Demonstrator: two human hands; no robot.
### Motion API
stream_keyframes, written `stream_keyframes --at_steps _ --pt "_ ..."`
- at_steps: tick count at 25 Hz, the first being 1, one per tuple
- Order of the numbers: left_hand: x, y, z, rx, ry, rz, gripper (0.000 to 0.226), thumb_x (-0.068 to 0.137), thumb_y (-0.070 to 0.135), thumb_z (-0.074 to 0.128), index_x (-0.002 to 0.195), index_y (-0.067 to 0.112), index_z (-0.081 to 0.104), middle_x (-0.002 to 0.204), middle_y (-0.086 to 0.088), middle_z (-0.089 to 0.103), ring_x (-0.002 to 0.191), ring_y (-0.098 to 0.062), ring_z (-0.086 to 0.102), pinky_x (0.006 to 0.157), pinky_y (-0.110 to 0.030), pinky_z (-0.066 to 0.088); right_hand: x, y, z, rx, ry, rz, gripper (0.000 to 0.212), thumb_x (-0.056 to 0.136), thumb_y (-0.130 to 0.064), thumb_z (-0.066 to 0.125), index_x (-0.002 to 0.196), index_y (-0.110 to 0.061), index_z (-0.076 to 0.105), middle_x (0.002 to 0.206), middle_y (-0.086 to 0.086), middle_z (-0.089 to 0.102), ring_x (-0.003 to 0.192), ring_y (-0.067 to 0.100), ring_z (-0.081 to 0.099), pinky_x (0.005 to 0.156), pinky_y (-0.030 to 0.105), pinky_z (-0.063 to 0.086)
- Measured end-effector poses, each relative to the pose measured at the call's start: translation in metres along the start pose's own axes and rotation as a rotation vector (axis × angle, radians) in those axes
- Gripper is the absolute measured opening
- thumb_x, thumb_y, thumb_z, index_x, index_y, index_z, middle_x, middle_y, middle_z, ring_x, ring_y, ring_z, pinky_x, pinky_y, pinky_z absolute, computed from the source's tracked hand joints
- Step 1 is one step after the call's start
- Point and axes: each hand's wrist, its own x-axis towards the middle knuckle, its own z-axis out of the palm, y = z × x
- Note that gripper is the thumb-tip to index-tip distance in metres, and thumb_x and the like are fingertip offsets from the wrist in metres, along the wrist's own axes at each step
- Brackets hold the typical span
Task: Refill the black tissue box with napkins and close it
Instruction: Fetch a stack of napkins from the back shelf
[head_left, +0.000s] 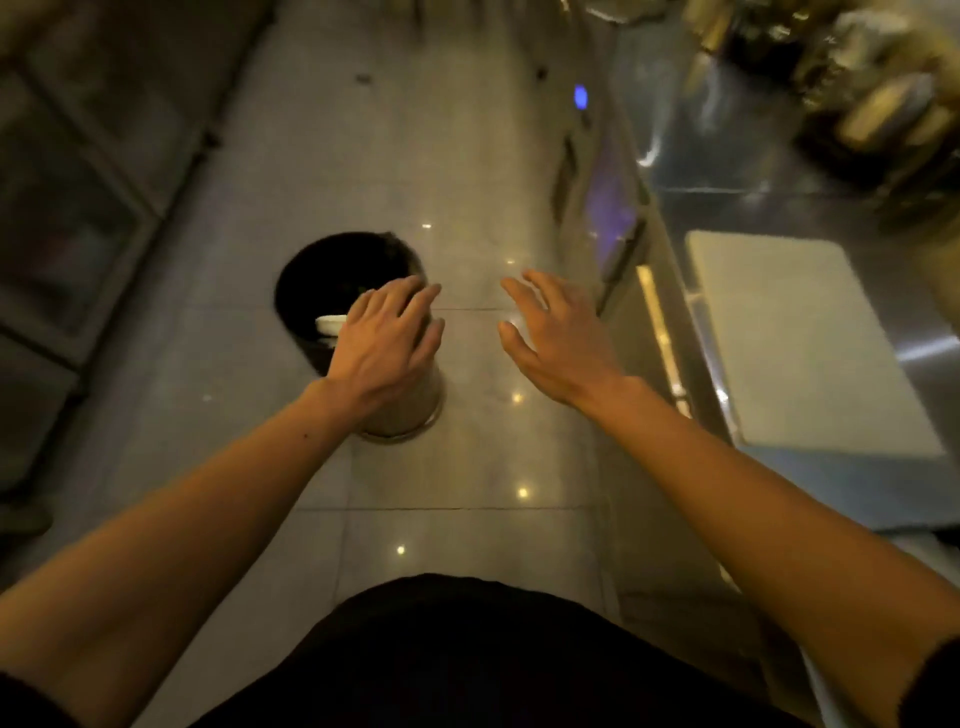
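Both bare hands out, empty: left hand (387, 343) loosely spread, right hand (553, 340) splayed wider. Beneath the left fingers (415, 301) stands a round black-lined bin (332, 280) on the glossy tiled floor (467, 208). No black tissue box visible.

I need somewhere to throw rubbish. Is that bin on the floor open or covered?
Open. The bin shows a dark uncovered mouth, with something white inside near the left hand.

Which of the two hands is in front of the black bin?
The left hand. Its spread fingers overlap the black bin that stands on the floor. The right hand is off to the side, with only shiny floor tiles behind it.
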Motion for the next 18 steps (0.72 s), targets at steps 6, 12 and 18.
stream_keyframes --at_steps 6,12,18 --pt "-0.110 -0.155 -0.059 0.096 0.115 -0.337 0.053 0.098 0.045 0.030 0.139 0.014 0.046 0.140 -0.015 0.050 0.127 -0.034 0.047 0.106 -0.045 0.036 0.101 -0.186 0.052 0.064 -0.023 -0.350 0.053 0.095 -0.040 0.044 0.140 -0.014 0.044 0.140 0.018 0.048 0.128 0.036 0.045 0.107 0.049 0.038" --pt "-0.252 -0.298 -0.123 0.195 0.233 -0.696 0.055 0.098 0.046 0.028 0.139 0.015 0.046 0.140 -0.014 0.050 0.129 -0.033 0.046 0.107 -0.048 0.036 0.159 -0.400 0.106 0.159 -0.116 -0.676 0.054 0.095 -0.039 0.047 0.143 -0.016 0.041 0.144 0.017 0.044 0.132 0.035 0.040 0.106 0.049 0.035" --pt "-0.349 -0.377 -0.163 0.271 0.274 -1.006 0.054 0.098 0.045 0.026 0.140 0.016 0.042 0.141 -0.011 0.048 0.130 -0.031 0.044 0.108 -0.048 0.035 0.194 -0.562 0.149 0.249 -0.174 -0.964 0.056 0.093 -0.042 0.041 0.143 -0.016 0.041 0.142 0.017 0.045 0.131 0.035 0.042 0.106 0.049 0.038"
